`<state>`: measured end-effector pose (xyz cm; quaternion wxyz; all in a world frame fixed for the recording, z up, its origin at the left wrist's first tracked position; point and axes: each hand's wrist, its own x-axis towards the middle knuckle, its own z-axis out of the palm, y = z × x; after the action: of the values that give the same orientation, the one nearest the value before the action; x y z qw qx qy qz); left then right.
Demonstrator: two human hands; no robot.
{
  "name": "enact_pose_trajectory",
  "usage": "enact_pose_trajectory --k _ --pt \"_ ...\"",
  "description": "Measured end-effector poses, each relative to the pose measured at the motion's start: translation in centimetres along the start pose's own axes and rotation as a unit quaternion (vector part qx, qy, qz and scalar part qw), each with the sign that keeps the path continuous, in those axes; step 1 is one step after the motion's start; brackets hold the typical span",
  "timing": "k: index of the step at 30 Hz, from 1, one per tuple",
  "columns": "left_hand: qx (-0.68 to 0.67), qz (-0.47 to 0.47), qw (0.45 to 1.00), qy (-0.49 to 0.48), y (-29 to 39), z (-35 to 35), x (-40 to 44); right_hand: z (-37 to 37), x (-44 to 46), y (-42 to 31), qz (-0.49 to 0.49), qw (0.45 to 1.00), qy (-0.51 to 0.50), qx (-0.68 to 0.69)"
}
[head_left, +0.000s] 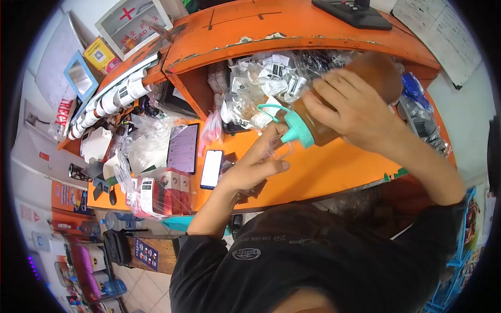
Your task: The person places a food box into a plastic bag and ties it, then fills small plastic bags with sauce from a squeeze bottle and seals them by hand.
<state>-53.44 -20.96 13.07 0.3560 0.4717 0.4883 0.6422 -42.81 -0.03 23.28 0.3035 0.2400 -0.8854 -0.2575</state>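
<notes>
A large brown translucent bottle (318, 127) with a turquoise spouted cap (298, 129) is tilted over the orange desk, its spout pointing down to the left. My right hand (344, 104) is wrapped round the bottle's body. Just below the spout, my left hand (257, 163) has its thumb apart from the other fingers. A clear, ring-like plastic piece (281, 150) shows beside its fingers, but how it is held is unclear. Near my left wrist lies a phone (211, 169) with a lit screen.
Crumpled plastic and labels (261, 86) fill the shelf opening. A tablet (183, 148) lies left of the phone, beside plastic-wrapped red boxes (164, 192). The orange desk (318, 172) has its edge near my body. A black device (355, 13) stands on the upper ledge.
</notes>
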Motion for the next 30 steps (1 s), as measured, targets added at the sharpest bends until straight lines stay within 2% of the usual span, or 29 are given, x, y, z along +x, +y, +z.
enact_pose_trajectory --k 4,6,9,14,17,20,26,30 --pt "-0.079 -0.004 0.996 0.029 0.0 1.0 -0.3 -2.3 3.0 0.4 -0.088 0.996 -0.026 -0.018" --pt "-0.092 0.023 0.995 0.019 -1.8 0.4 0.0 -2.9 4.5 0.2 -0.137 0.989 -0.022 -0.051" --pt "-0.124 0.001 0.992 0.033 -2.8 -0.3 -0.7 -3.5 6.2 -1.3 -0.162 0.967 -0.103 -0.165" --pt "-0.156 0.035 0.984 0.084 -2.1 0.1 -0.6 -7.5 7.3 -1.8 -0.133 0.966 -0.003 -0.223" --pt "-0.147 0.021 0.984 0.093 -3.0 -1.2 -1.3 -7.5 7.7 -3.0 -0.107 0.955 -0.054 -0.273" --pt "-0.126 0.022 0.984 0.121 -3.7 -1.7 -1.6 -7.1 7.8 -1.9 -0.144 0.961 -0.042 -0.233" --pt "-0.129 0.024 0.982 0.137 -2.5 -0.5 -0.7 -6.4 7.8 -0.8 -0.157 0.971 -0.04 -0.177" --pt "-0.131 0.033 0.979 0.151 -3.4 -0.9 -0.5 -7.7 7.5 -1.0 -0.155 0.958 -0.073 -0.231"
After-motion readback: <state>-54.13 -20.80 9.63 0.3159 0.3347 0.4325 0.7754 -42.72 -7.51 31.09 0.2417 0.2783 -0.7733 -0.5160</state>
